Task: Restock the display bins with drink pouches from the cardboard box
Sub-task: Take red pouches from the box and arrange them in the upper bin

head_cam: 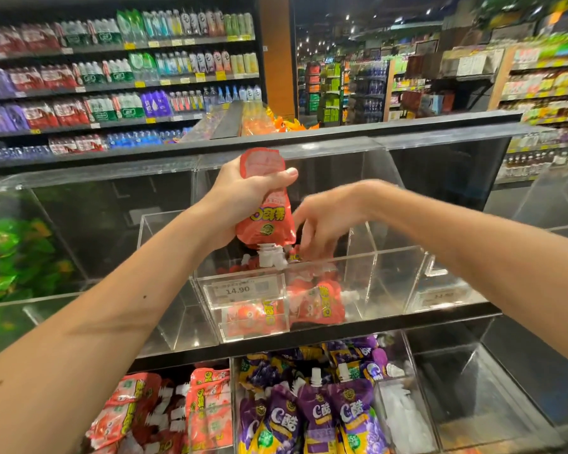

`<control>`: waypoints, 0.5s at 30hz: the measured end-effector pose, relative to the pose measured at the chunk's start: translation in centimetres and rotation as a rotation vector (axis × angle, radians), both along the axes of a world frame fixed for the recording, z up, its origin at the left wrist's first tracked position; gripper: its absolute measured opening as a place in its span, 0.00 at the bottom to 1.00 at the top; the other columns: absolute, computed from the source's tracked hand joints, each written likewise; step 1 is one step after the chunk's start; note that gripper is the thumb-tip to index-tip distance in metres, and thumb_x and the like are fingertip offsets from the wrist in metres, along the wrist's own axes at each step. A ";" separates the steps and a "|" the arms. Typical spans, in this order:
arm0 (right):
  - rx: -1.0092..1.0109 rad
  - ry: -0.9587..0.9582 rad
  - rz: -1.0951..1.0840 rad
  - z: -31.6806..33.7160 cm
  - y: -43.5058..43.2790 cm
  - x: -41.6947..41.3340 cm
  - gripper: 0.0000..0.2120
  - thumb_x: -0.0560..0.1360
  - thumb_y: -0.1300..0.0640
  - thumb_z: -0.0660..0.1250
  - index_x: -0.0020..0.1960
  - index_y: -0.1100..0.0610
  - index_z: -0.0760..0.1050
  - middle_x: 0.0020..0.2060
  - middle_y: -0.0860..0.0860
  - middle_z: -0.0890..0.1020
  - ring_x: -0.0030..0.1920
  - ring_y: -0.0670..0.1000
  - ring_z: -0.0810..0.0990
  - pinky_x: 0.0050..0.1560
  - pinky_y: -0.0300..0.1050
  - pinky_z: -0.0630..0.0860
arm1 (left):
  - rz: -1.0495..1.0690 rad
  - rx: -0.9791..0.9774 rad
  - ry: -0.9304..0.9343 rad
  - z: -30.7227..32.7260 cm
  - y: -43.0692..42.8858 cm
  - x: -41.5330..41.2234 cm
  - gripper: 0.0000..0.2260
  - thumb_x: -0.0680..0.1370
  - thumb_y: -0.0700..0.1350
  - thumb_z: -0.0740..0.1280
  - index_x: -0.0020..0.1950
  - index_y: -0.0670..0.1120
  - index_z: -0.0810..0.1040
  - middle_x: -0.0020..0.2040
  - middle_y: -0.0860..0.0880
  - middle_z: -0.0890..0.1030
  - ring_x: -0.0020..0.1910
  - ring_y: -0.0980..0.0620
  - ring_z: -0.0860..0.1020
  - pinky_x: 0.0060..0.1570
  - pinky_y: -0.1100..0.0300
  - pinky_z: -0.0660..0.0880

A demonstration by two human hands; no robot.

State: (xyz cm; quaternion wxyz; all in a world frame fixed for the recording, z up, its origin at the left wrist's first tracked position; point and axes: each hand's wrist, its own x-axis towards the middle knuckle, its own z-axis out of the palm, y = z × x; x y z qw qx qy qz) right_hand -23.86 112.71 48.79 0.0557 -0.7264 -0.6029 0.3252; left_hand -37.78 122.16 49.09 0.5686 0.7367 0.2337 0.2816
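My left hand [243, 194] grips a bunch of red drink pouches [265, 221] upside down, white caps pointing into the clear acrylic bin [368, 257] in the middle of the upper shelf. My right hand [322, 224] reaches down into the same bin beside the pouches, its fingers curled at a red pouch [294, 253] near the rim; motion blur hides whether they pinch it. A few red pouches [315, 303] lie at the bottom of this bin, behind a 14.90 price tag [240, 290]. The cardboard box is out of view.
The lower shelf holds bins of red pouches [191, 411] and purple pouches [312, 411]. A bin of green pouches [10, 257] stands at upper left. The acrylic bins at right [473, 398] look mostly bare. Shelves of bottled drinks [118, 77] line the aisle behind.
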 end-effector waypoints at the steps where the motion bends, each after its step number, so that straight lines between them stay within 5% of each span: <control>1: 0.052 0.200 -0.068 0.9 -0.2 0.4 0.17 0.75 0.67 0.71 0.63 0.59 0.77 0.47 0.56 0.86 0.45 0.52 0.85 0.50 0.45 0.82 | 0.007 -0.057 -0.046 0.0 -0.1 0.2 0.18 0.73 0.49 0.76 0.60 0.45 0.77 0.47 0.45 0.83 0.46 0.46 0.83 0.44 0.52 0.81; 4: 0.209 0.542 -0.158 2.8 -1.3 1.8 0.20 0.76 0.61 0.70 0.67 0.59 0.72 0.56 0.58 0.84 0.57 0.58 0.83 0.59 0.52 0.79 | 0.039 -0.354 -0.202 0.2 -0.4 1.0 0.23 0.73 0.49 0.76 0.64 0.44 0.74 0.51 0.40 0.83 0.48 0.39 0.85 0.46 0.43 0.82; 8: 0.285 0.674 -0.206 2.3 -1.8 2.5 0.21 0.77 0.58 0.69 0.68 0.57 0.70 0.55 0.58 0.84 0.50 0.56 0.84 0.52 0.51 0.82 | -0.035 -0.506 -0.263 0.6 -0.7 1.9 0.37 0.66 0.57 0.77 0.69 0.46 0.68 0.58 0.38 0.82 0.49 0.37 0.85 0.47 0.39 0.82; 11: 0.349 0.617 -0.248 2.5 -2.5 3.4 0.22 0.74 0.62 0.72 0.66 0.58 0.72 0.53 0.58 0.84 0.48 0.54 0.84 0.47 0.47 0.83 | -0.007 -0.205 -0.213 0.1 -0.9 2.4 0.21 0.71 0.58 0.73 0.57 0.48 0.77 0.52 0.44 0.86 0.50 0.44 0.85 0.54 0.43 0.81; 15: 0.453 0.164 -0.285 3.3 -3.1 4.9 0.23 0.73 0.63 0.75 0.65 0.55 0.74 0.52 0.54 0.84 0.51 0.56 0.84 0.53 0.52 0.82 | 0.026 0.316 -0.005 -1.4 0.5 2.0 0.26 0.65 0.64 0.78 0.61 0.62 0.77 0.57 0.49 0.83 0.56 0.51 0.82 0.61 0.49 0.77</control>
